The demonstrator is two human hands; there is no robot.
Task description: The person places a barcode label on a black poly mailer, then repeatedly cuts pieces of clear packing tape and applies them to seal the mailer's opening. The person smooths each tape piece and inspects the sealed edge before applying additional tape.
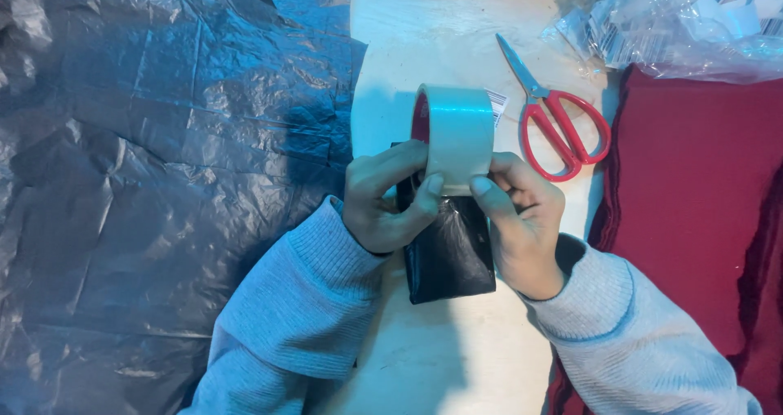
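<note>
Two hands share one grip: the left hand (382, 203) and right hand (522, 223) pinch a roll of clear tape (457, 138), thumbs closed on its lower edge, directly above a small black wrapped packet (450, 256). Steady thumb pressure should keep the tape's edge straight. Red scissors (559, 125) lie just right of the grip, grey plastic sheeting (163, 178) spreads left, bare table (440, 358) nearer the person.

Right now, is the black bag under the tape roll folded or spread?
Folded: the black bag is a compact rectangle under the tape roll.
</note>
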